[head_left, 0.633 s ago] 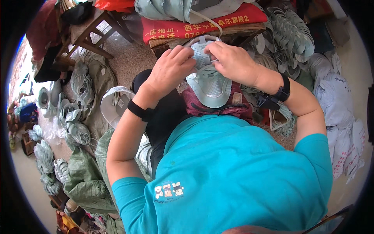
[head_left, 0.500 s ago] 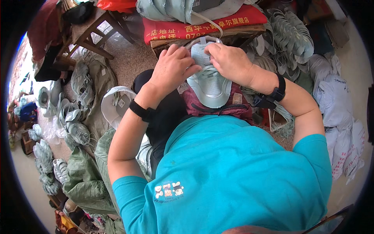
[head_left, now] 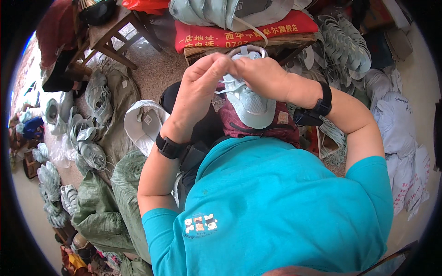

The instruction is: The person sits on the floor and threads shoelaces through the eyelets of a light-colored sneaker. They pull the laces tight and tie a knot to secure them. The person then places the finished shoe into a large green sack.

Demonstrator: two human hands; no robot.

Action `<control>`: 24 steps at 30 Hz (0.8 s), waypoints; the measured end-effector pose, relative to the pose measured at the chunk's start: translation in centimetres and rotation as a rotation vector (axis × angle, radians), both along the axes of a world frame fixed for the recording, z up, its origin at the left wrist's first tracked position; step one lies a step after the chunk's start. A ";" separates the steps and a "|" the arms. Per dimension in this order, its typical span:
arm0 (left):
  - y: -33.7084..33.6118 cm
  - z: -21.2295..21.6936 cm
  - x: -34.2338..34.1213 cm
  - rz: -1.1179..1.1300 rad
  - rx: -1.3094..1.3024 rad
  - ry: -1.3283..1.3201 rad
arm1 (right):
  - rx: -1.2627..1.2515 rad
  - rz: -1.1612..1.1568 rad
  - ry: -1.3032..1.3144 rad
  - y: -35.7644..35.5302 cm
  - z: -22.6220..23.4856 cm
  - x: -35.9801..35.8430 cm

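Note:
A pale grey-green sneaker upper [head_left: 252,105] lies toe toward me over a dark red bag [head_left: 234,123] on my lap. A thin pale shoelace [head_left: 223,91] runs across its lacing area and sticks out to the left. Above the tongue my two hands meet fingertip to fingertip. My left hand [head_left: 202,78] is closed in a pinch, and what it holds is too small to make out. My right hand [head_left: 263,77] is closed too, its fingers bent down over the shoe's opening; their contents are hidden behind the hand.
Ahead stands a low wooden bench [head_left: 209,56] with a red cloth [head_left: 258,36] and stacked uppers [head_left: 202,11]. A white upper [head_left: 142,122] lies left of my knee. Bundles of uppers [head_left: 97,99] and green sacks [head_left: 99,211] cover the left floor; white sacks [head_left: 396,124] stand right.
My hands have come together above the tongue, the left turning upright and the right shifting left. A length of shoelace now shows at the shoe's left side.

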State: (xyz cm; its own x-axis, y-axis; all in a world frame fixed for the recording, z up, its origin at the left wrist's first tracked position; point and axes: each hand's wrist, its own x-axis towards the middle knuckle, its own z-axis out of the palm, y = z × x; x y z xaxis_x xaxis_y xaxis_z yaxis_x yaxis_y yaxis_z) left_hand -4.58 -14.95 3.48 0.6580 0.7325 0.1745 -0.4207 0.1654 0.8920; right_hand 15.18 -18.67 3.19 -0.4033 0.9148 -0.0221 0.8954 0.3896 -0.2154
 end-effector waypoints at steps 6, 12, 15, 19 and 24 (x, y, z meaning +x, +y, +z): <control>-0.4 -4.1 -0.8 0.213 -0.143 0.193 | -0.061 0.043 0.267 1.8 0.2 0.0; -1.2 -6.0 -0.8 0.196 -0.203 0.113 | -0.298 -0.188 0.879 3.3 4.1 -0.5; -1.0 -5.8 -1.2 0.177 -0.250 0.098 | -0.061 -0.024 0.403 3.4 2.5 1.3; -0.9 -6.2 -1.5 0.198 -0.280 0.123 | -0.097 0.158 0.072 1.6 1.7 2.0; -1.2 -6.5 -1.6 0.268 -0.218 0.159 | -0.042 0.235 0.091 2.0 1.2 1.9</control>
State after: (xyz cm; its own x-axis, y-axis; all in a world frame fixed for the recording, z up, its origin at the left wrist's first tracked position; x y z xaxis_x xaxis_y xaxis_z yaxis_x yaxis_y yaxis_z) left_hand -6.17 -16.14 -3.05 0.4447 0.8908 -0.0932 -0.3334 0.2612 0.9059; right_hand 17.10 -16.70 4.43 -0.6072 0.7944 -0.0123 0.7573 0.5740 -0.3115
